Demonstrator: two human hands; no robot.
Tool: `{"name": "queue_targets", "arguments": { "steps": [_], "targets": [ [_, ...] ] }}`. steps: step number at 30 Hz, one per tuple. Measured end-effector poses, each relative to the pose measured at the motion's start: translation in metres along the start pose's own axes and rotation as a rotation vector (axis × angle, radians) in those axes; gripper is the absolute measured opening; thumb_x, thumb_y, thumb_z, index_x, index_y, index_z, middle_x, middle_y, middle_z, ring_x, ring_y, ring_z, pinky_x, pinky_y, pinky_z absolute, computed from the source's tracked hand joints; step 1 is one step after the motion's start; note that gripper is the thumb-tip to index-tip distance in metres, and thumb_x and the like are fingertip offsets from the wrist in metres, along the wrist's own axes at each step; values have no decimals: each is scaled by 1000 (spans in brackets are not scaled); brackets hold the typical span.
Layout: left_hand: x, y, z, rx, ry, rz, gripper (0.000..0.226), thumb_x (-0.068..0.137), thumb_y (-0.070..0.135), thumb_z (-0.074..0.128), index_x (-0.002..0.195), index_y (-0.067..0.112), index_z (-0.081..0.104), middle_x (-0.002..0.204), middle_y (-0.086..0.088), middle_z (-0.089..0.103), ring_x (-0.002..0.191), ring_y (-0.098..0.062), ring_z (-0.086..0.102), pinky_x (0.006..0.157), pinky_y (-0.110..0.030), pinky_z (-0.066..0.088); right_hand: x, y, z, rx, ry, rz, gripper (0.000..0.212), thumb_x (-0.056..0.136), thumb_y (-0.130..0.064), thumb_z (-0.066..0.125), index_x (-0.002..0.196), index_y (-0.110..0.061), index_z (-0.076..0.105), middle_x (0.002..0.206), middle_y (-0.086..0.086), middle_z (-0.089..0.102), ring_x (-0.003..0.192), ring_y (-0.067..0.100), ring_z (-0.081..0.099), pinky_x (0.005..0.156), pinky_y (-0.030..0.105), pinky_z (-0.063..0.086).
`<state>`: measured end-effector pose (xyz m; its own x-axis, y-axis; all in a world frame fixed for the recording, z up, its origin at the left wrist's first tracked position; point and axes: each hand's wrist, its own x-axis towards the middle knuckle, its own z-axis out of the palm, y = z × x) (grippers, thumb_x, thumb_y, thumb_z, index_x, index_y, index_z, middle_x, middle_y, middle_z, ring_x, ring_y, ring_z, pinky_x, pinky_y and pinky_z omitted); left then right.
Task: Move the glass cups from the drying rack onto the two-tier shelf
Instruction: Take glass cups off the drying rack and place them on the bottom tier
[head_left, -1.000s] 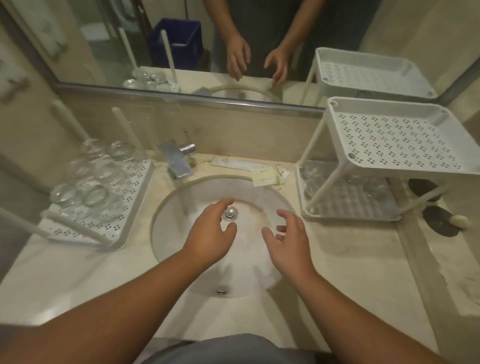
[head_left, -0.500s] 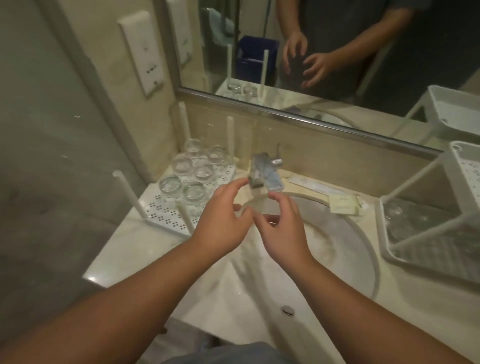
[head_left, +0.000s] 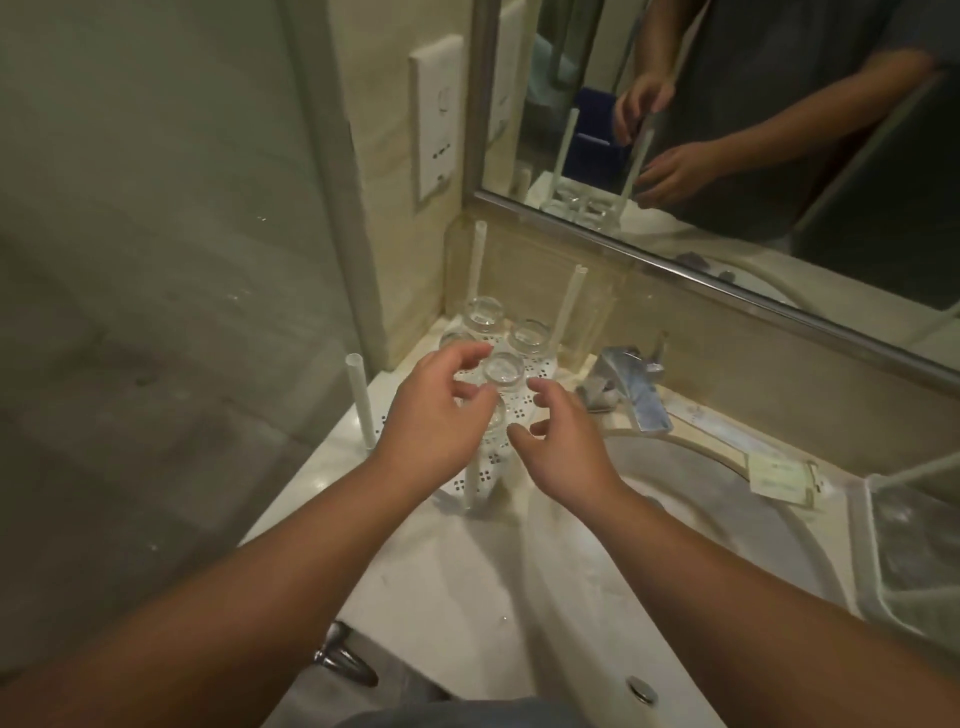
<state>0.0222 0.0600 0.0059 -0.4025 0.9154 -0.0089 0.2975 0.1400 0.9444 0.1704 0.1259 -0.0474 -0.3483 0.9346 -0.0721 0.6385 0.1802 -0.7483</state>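
Note:
Several clear glass cups (head_left: 503, 370) stand upside down on the white perforated drying rack (head_left: 488, 467) at the counter's back left corner, between its white upright posts. My left hand (head_left: 436, 415) hovers over the near cups with fingers spread and curved, hiding some of them. My right hand (head_left: 561, 441) hangs beside it on the right, fingers loosely bent, holding nothing. Only the lower tier's corner of the white two-tier shelf (head_left: 872, 571) shows at the right edge, with glassware blurred inside.
A round sink basin (head_left: 701, 519) lies between rack and shelf, with a chrome faucet (head_left: 631, 389) behind it. Paper sachets (head_left: 779, 475) lie on the counter by the mirror (head_left: 727, 156). A glass partition (head_left: 156, 312) closes the left side.
The view has swung further left toward the rack. Both hands have moved from over the basin up to the cups, the left one now right above them.

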Motion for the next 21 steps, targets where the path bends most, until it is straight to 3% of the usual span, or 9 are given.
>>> {"name": "queue_targets", "arguments": {
  "steps": [3,6,9,12,17,21],
  "targets": [
    [7,-25,-3,19,0,-101,37,91,19,61,126,31,61,119,13,59,84,7,60,68,-15,49,14,-4,10,-124,-51,-57,55,86,-30,67,137,-28,46,132,0,50,107,17,59,92,31,47],
    [14,-48,-3,22,-12,-212,37,92,18,61,127,29,62,117,12,60,86,2,62,71,-19,48,28,-5,20,-283,-118,-125,61,85,-31,69,141,-25,44,138,1,48,116,20,55,94,31,45],
    [19,-63,-1,-11,-18,-313,36,93,14,58,126,28,62,117,11,61,79,3,61,57,-9,44,39,-7,28,-447,-169,-151,67,84,-34,69,143,-28,39,138,0,46,117,21,55,89,33,47],
    [21,-73,1,-52,-25,-381,38,93,9,53,124,29,62,114,12,60,64,4,59,49,-9,42,47,-8,35,-559,-208,-161,68,83,-39,70,142,-29,36,135,0,45,105,23,61,75,32,47],
    [21,-80,3,-54,-49,-426,39,93,9,53,124,30,62,112,14,60,83,-4,62,56,-9,43,56,-9,43,-674,-240,-177,70,80,-45,72,139,-28,37,126,3,45,89,25,63,63,30,42],
    [21,-82,5,-90,-67,-459,37,95,7,47,118,33,62,116,7,61,100,-15,64,71,-21,45,62,-9,44,-728,-276,-162,67,78,-42,74,134,-22,43,123,5,45,84,27,63,62,31,46]
  ]
}}
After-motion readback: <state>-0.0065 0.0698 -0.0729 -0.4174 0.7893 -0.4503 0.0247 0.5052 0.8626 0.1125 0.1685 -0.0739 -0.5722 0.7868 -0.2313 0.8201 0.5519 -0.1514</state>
